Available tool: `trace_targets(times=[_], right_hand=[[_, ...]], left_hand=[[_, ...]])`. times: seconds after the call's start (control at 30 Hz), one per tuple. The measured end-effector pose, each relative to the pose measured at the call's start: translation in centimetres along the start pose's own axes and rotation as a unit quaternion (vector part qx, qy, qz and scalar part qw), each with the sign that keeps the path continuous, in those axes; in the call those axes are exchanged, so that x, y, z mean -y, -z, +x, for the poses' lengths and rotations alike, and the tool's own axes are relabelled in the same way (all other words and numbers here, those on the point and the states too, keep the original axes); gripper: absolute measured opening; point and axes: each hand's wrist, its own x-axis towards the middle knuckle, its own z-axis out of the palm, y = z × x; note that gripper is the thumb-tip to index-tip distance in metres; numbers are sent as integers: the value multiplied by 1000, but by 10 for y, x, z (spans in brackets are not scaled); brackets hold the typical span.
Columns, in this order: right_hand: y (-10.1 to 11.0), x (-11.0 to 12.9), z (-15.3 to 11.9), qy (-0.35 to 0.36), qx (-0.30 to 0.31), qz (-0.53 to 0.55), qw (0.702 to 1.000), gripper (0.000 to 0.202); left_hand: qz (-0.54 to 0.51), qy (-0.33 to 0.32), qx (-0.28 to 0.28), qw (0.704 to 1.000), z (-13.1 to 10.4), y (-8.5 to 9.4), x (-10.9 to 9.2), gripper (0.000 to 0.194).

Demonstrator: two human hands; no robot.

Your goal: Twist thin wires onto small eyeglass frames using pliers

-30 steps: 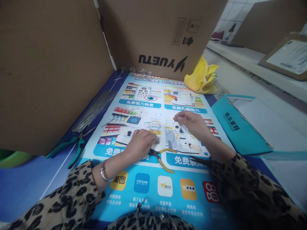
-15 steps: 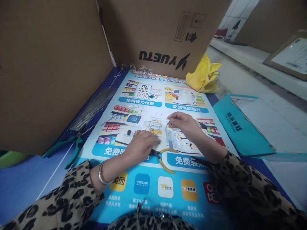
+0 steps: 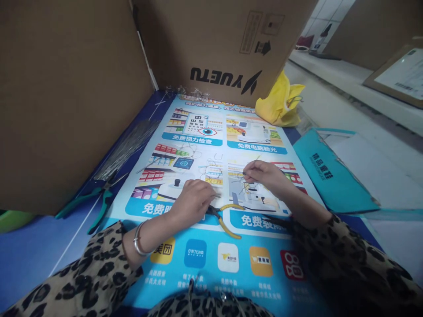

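My left hand (image 3: 194,200) is closed over the middle of the printed poster, with the ends of small thin pieces, perhaps wire, showing past its fingertips. Just below those fingertips lie yellow-handled pliers (image 3: 228,223), their jaws partly under the hand. To the right, my right hand (image 3: 261,174) is pinched at the edge of a loose heap of thin wires (image 3: 243,187); what its fingertips hold is too small to name. More bent wire pieces (image 3: 209,169) lie on the poster between and above the hands.
Green-handled pliers (image 3: 105,202) and a bundle of straight wires (image 3: 127,149) lie at left. Cardboard panels (image 3: 218,39) stand behind and left. A yellow bag (image 3: 279,103) sits at the back right, near a teal box piece (image 3: 327,171). A dark pointed tool (image 3: 277,221) lies by the right sleeve.
My right hand has moved a little to the right and slightly down, uncovering more of the wire heap. My left hand has stayed almost in place.
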Motion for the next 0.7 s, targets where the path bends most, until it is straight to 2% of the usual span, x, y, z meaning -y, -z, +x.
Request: trace_targets(times=[0.1, 0.17, 0.27, 0.37, 0.5, 0.63, 0.7], right_hand=[[0, 7, -10, 30, 18, 7, 999, 23], [-8, 16, -18, 87, 74, -28, 993, 28], [-28, 33, -32, 173, 158, -149, 961, 31], [-49, 46, -43, 199, 232, -183, 935, 29], [-66, 51, -50, 206, 252, -205, 923, 16], [-74, 49, -57, 214, 252, -229, 916, 13], [-78, 45, -61, 216, 242, -230, 918, 13]], left_hand=[[-27, -2, -24, 999, 0, 0, 0, 20], [-60, 4, -58, 997, 2, 1, -3, 21], [-146, 39, -109, 983, 8, 6, -10, 25], [-232, 82, -139, 959, 12, 14, -20, 31], [-277, 104, -161, 942, 7, 20, -30, 37], [-303, 123, -174, 929, -3, 19, -35, 39], [-315, 143, -180, 921, -7, 17, -39, 34]])
